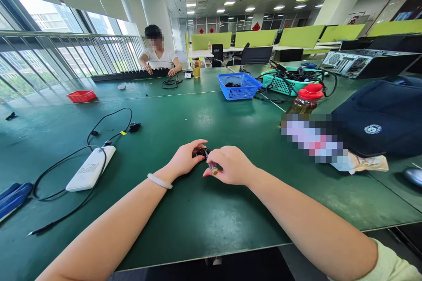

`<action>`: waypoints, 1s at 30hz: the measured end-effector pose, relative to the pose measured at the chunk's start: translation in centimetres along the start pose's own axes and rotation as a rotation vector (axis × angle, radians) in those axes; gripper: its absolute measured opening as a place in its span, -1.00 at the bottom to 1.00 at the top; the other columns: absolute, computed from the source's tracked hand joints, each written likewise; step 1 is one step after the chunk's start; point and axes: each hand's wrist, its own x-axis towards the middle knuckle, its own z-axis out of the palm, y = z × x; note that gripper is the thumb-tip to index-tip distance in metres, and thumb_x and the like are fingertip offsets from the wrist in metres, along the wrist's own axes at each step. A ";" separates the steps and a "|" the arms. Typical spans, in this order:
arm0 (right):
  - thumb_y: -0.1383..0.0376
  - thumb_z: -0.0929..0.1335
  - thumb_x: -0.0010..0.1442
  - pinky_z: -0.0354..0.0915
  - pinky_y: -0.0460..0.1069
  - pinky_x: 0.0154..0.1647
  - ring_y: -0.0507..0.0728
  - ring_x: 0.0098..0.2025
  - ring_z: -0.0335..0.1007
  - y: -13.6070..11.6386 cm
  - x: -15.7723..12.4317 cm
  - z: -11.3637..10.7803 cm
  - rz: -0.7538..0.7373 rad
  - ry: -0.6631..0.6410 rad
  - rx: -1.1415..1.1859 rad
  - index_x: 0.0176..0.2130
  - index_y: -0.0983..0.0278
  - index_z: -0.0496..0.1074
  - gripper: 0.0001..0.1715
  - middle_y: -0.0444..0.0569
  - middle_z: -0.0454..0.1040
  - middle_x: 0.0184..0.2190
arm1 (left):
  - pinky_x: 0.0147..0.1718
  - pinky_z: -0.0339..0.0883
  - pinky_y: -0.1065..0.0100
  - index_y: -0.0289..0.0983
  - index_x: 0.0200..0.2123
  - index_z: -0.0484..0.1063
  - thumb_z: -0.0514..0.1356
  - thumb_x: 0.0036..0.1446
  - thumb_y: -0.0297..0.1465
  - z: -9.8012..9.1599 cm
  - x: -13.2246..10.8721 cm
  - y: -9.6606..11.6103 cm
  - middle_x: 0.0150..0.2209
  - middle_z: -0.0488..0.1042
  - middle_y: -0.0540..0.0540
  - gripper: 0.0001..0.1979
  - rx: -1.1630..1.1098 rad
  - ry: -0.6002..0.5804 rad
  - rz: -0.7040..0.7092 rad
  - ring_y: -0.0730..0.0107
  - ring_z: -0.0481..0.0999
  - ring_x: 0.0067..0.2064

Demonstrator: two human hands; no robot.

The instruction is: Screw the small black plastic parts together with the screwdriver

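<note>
My left hand [186, 158], with a pale bracelet at the wrist, holds a small black part [201, 153] between thumb and fingers, low over the green table [211, 210]. Just right of it, my right hand [229, 164] is closed round a small tool [213, 168] with a brass-coloured end and a translucent handle. The tool's far end meets the black part. What kind of part it is cannot be made out.
At left lie a white power bank [91, 169] with black cables, blue-handled pliers [15, 199] and a red tray [81, 95]. Ahead stand a blue basket [239, 92], a green basket [280, 83] and a red-lidded bottle [308, 96]. A person [160, 57] sits across.
</note>
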 end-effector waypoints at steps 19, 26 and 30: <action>0.25 0.33 0.26 -0.05 -0.03 -0.46 0.04 -0.50 0.23 -2.8 0.7 1.5 -0.153 -0.246 -0.205 -0.40 0.25 0.45 -0.79 -0.07 0.43 -0.47 | 0.05 0.36 0.15 -0.21 0.15 0.34 0.24 -0.07 -0.53 0.5 0.2 1.0 -0.05 0.56 -0.12 -0.37 0.171 -0.015 0.002 0.17 0.53 -0.03; 0.17 0.33 0.28 0.01 -0.04 -0.44 0.02 -0.49 0.25 -2.3 0.5 1.1 -0.068 -0.150 -0.086 -0.39 0.26 0.49 -0.72 -0.08 0.44 -0.48 | 0.05 0.36 0.13 -0.25 0.08 0.40 0.24 -0.05 -0.52 0.5 0.3 0.8 -0.05 0.57 -0.15 -0.46 0.176 -0.015 -0.025 0.13 0.53 -0.01; 0.06 0.29 0.30 0.12 -0.07 -0.44 0.02 -0.50 0.28 -0.1 0.4 0.1 0.314 0.152 0.327 -0.40 0.26 0.47 -0.61 -0.11 0.42 -0.53 | 0.08 0.34 0.14 -0.24 0.07 0.38 0.29 0.01 -0.43 0.5 0.4 -0.1 -0.06 0.58 -0.13 -0.50 0.115 -0.031 0.016 0.17 0.54 -0.02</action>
